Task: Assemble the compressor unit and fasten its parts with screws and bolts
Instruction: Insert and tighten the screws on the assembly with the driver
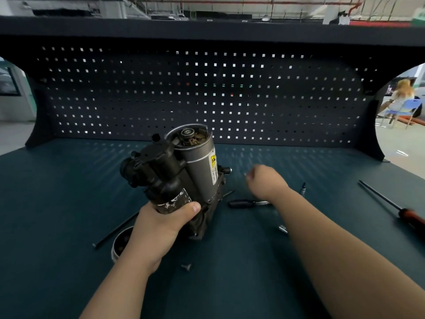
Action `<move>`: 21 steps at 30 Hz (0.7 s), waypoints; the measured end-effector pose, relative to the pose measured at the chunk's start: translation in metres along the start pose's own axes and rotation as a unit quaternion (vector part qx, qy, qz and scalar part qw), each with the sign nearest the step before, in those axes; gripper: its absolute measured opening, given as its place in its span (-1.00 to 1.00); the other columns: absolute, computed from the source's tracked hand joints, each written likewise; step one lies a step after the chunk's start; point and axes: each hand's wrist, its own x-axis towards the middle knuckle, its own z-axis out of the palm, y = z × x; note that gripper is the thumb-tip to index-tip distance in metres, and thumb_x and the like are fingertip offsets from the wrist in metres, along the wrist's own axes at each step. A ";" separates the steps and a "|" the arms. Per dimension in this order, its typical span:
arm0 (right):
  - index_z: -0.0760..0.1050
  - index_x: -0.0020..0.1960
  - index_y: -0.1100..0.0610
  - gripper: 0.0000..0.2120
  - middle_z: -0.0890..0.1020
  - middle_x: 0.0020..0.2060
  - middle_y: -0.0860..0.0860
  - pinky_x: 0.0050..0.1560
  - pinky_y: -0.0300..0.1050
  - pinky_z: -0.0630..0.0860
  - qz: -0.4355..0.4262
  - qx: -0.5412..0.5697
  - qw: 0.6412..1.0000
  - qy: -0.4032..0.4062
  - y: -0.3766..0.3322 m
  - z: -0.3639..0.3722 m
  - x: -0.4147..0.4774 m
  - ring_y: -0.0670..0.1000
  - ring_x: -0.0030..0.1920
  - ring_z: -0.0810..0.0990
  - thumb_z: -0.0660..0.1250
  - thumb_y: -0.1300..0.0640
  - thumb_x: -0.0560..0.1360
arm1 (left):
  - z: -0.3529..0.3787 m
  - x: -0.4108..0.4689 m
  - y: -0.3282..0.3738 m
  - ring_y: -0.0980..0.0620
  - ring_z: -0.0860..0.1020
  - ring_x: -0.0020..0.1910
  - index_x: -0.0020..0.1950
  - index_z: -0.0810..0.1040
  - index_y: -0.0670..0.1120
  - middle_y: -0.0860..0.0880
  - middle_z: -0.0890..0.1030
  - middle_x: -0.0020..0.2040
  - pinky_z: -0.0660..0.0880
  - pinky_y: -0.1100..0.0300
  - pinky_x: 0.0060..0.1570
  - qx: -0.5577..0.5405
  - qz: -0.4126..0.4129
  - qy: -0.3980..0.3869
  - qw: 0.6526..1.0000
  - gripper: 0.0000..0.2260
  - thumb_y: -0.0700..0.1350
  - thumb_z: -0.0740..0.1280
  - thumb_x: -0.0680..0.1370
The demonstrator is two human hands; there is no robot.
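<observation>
Grey-black compressor unit (200,166), one: your left hand (161,226) grips its lower end. Right hand (264,180) at its 3 o'clock, curled, blurred, hold unreadable. One orange-handled screwdriver (409,217) at 4 o'clock.

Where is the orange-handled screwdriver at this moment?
Head view: the orange-handled screwdriver lies untouched on the table, far right, to the right of the right hand and the small bit.

right hand (264,180): blurred, grip unclear | round cap (118,245): half hidden | screwdriver (409,215): handle cut off
</observation>
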 end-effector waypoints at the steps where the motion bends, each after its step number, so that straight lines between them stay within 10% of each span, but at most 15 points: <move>1: 0.44 -0.13 0.11 -0.84 0.60 -0.22 0.04 -0.25 -0.13 0.45 0.013 0.159 0.987 0.024 -0.002 -0.005 -0.011 0.07 -0.20 0.57 0.16 0.11 0.58 | 0.002 0.000 0.000 0.13 0.66 -0.02 -0.02 0.67 0.17 0.12 0.70 -0.04 0.53 0.04 0.08 0.003 0.000 0.005 1.000 -0.54 0.18 0.53 0.10; 6: 0.48 -0.04 0.06 -0.88 0.68 -0.05 -0.03 0.04 0.05 0.54 0.030 0.626 0.779 0.004 -0.036 -0.024 -0.070 0.00 0.02 0.63 0.18 0.14 0.61 | 0.015 -0.004 0.005 0.13 0.67 -0.06 -0.08 0.67 0.18 0.12 0.71 -0.08 0.54 0.02 0.10 0.024 0.003 -0.004 1.000 -0.56 0.17 0.52 0.07; 13: 0.44 -0.04 0.04 -0.85 0.64 -0.07 0.09 0.06 0.27 0.56 -0.003 0.520 0.848 0.103 -0.046 -0.028 -0.106 0.16 0.01 0.62 0.11 0.05 0.51 | 0.027 -0.008 0.011 0.17 0.66 -0.09 -0.07 0.68 0.11 0.14 0.70 -0.10 0.55 0.08 0.04 0.074 0.022 -0.036 0.996 -0.53 0.19 0.52 0.06; 21: 0.39 0.02 -0.02 -0.88 0.56 -0.23 -0.13 -0.35 -0.19 0.32 -0.091 0.310 0.935 0.147 -0.056 -0.043 -0.102 -0.16 -0.23 0.51 0.08 0.06 0.61 | 0.033 -0.013 0.008 0.24 0.65 -0.12 -0.11 0.65 0.28 0.20 0.70 -0.12 0.50 0.22 -0.09 0.063 0.033 -0.045 0.996 -0.70 0.04 0.53 0.20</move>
